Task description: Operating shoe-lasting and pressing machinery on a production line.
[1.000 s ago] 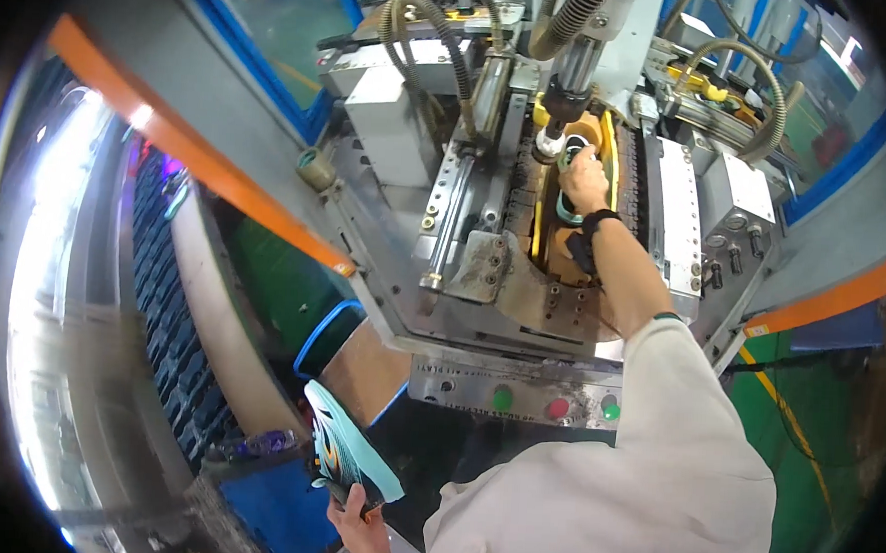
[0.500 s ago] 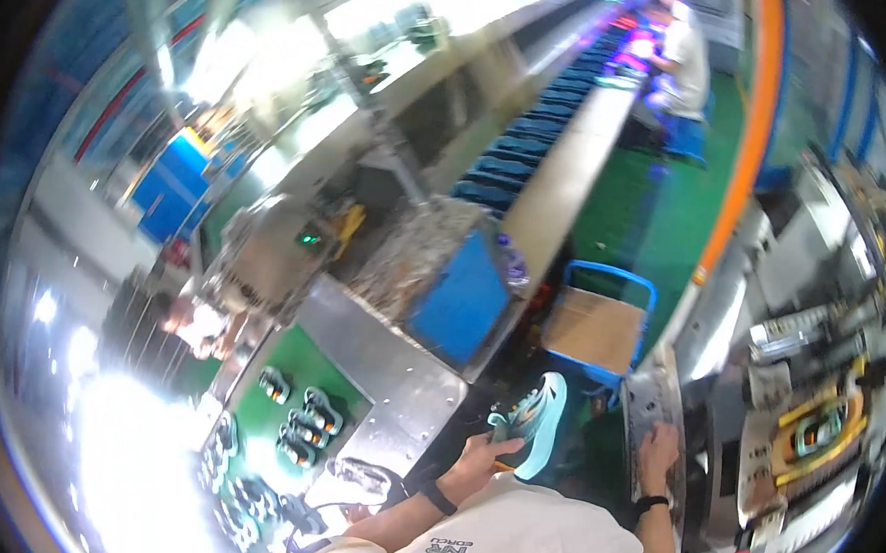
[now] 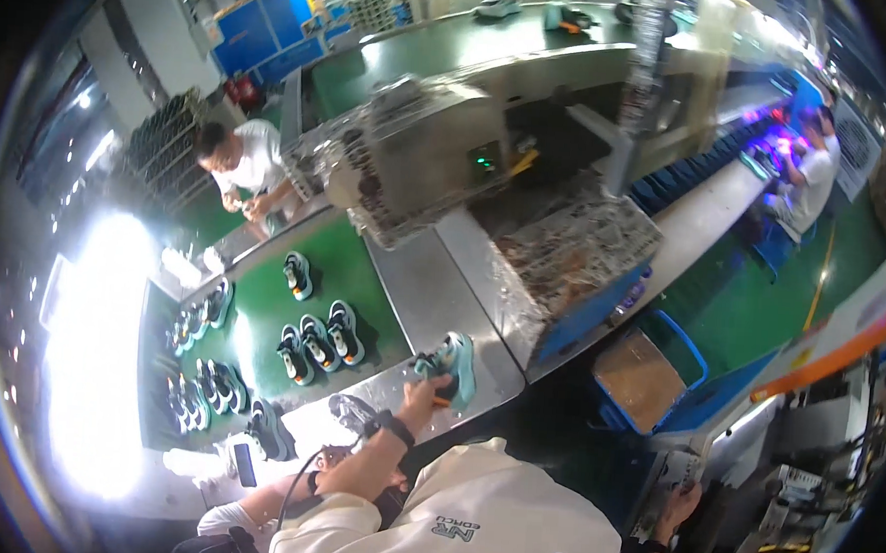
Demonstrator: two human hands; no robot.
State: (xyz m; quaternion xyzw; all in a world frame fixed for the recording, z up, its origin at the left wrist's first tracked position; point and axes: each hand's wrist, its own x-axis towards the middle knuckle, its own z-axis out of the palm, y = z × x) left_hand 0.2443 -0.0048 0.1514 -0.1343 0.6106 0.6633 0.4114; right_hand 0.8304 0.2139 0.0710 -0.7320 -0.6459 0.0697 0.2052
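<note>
Turquoise-soled shoe (image 3: 452,367) in the left hand (image 3: 419,402)

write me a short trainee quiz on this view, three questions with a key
1. Which of the person's hands holds the teal-soled shoe? A) right hand B) left hand
2. True or false: several other shoes rest on the green surface.
3. Fill in the colour: the wristband on the arm holding the shoe is ____.

Key: 1. B; 2. true; 3. black
</note>
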